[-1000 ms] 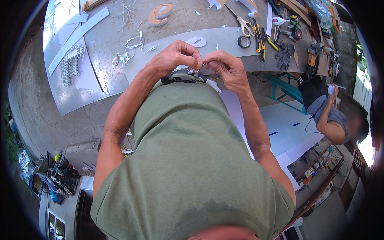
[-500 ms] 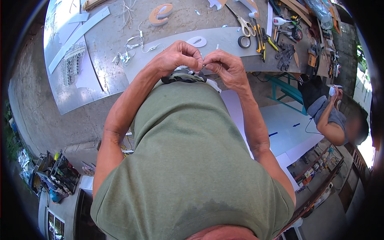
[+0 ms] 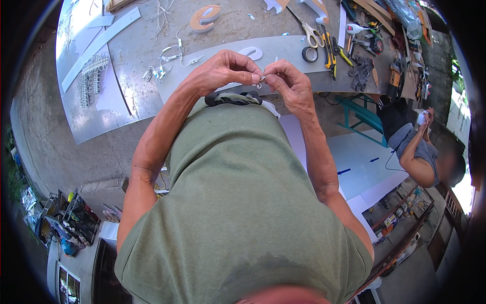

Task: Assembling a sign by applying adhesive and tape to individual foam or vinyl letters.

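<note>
Both my hands meet in front of my chest, above the edge of a grey worktable. My left hand and my right hand pinch a small wire piece between their fingertips. Just beyond the hands lies a white flat cut-out shape on a long grey strip. A string of small white modules on wires lies to the left of my left hand. My green shirt fills the lower middle of the view.
Scissors, a roll of black tape, yellow-handled cutters and gloves lie at the table's right. An orange letter shape sits at the back. A seated person is at right by white sheets.
My hands have stayed together on the small wire piece, with only slight finger movement. The seated person at right has raised a hand toward the head.
</note>
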`<control>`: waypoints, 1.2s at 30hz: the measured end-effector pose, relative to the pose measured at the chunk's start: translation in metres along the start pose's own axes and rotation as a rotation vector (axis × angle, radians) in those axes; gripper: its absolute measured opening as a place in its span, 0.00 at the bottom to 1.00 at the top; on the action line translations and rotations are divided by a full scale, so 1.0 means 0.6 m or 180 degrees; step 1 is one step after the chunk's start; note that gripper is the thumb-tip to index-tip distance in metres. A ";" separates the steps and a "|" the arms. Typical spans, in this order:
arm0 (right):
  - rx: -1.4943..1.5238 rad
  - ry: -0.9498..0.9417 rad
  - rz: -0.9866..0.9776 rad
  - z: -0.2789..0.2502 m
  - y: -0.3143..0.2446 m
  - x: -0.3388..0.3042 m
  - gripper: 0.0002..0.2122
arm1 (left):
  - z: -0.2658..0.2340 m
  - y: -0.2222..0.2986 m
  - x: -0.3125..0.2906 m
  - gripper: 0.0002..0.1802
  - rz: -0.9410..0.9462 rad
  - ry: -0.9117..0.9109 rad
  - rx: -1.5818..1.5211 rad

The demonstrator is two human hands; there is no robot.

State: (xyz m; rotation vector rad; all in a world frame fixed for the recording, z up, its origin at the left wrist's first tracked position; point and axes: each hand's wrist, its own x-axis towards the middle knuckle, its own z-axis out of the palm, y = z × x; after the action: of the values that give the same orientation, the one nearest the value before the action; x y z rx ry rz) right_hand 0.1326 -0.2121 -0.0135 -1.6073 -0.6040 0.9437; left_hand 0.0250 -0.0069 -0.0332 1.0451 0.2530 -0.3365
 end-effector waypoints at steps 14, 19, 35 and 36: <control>-0.0164 0.1018 -0.0171 0.054 0.004 -0.010 0.08 | 0.002 -0.019 0.003 0.10 -0.0082 0.0491 -0.0090; -0.0086 0.0931 -0.0060 0.057 0.007 -0.009 0.08 | 0.008 -0.017 0.000 0.11 0.0014 0.0489 -0.0164; 0.0600 0.0933 0.0206 0.052 0.001 0.005 0.11 | 0.006 -0.005 -0.011 0.16 0.0001 0.0865 0.0001; 0.0638 0.1018 0.0148 0.053 0.001 0.006 0.10 | 0.004 -0.006 -0.011 0.16 0.0006 0.0831 -0.0141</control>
State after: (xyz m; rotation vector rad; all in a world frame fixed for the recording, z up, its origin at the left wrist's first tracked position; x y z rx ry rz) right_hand 0.1080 -0.1920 -0.0168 -1.5533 -0.2439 0.7343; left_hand 0.0177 -0.0096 -0.0326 1.0451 0.4913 -0.1911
